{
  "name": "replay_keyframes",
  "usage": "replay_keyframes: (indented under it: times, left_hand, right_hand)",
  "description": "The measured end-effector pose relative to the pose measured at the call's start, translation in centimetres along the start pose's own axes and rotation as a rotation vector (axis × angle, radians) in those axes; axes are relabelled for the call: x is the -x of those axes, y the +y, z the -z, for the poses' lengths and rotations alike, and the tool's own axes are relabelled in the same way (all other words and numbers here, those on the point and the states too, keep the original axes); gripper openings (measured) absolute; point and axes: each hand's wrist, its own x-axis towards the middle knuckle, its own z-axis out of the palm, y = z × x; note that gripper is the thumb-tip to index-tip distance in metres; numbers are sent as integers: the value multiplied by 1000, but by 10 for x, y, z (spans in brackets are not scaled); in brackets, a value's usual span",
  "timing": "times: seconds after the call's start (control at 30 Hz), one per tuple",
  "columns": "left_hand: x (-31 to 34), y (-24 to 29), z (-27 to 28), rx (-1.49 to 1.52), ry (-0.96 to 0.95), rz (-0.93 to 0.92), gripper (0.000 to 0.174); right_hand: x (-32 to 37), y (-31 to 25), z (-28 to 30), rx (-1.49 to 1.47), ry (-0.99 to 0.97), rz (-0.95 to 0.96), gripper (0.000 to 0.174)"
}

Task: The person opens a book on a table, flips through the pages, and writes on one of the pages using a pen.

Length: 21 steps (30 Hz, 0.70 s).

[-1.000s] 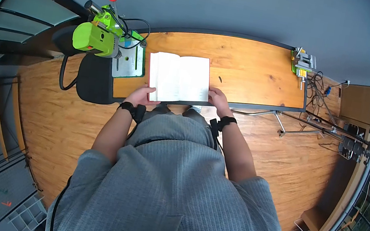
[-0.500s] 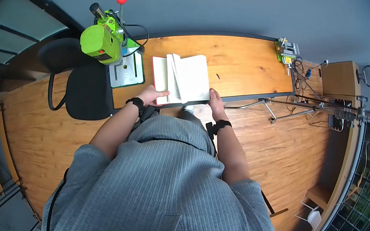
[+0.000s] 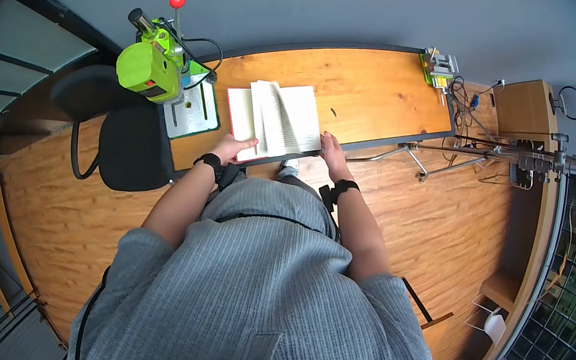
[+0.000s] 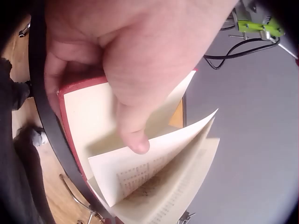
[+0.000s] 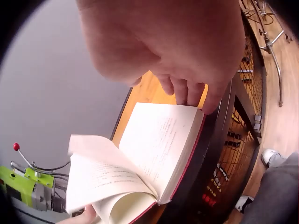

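An open book with a red cover lies at the table's near edge, its right-hand pages (image 3: 306, 118) flat and several left-hand leaves (image 4: 140, 172) raised and fanned. My left hand (image 3: 228, 149) grips the book's lower left corner; in the left wrist view this hand (image 4: 140, 51) has its thumb against a raised leaf and other fingers by the red cover, partly hidden. My right hand (image 3: 333, 153) is at the lower right corner. In the right wrist view the fingers of that hand (image 5: 168, 42) reach down loosely beside the page edge, fingertips partly hidden behind the book.
Left of the book stands a green drill press (image 3: 149, 71) with a red knob, a black chair (image 3: 132, 149) near it. A metal vise (image 3: 440, 66) sits at the table's far right end. Beyond are cables and a cardboard box (image 3: 524, 110).
The leaves on the book's left side have lifted and fanned toward the right, baring a page beside the red cover. My left thumb has shifted slightly inward. The head view has turned.
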Motion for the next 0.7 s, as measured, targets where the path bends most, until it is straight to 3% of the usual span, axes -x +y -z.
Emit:
replay_keyframes:
  times: [0.27, 0.37, 0.43, 0.5, 0.57, 0.7]
  left_hand:
    - [-5, -13, -3, 32, 60, -11, 60]
    - [-15, -31, -3, 267, 26, -101, 60]
    - [-20, -39, -3, 418, 88, -198, 46]
    - [-14, -38, -5, 392, 178, -138, 44]
    - [-5, -29, -7, 363, 265, -79, 43]
    - [-17, -46, -3, 149, 355, 17, 51]
  right_hand:
    - [-25, 14, 13, 107, -28, 89, 53]
    - [-27, 9, 12, 130, -36, 69, 49]
    - [-25, 3, 12, 182, -57, 85, 49]
    - [-24, 1, 11, 232, -76, 96, 49]
    - [-28, 0, 11, 479, -88, 250, 48]
    - [-44, 7, 4, 578, 20, 230, 49]
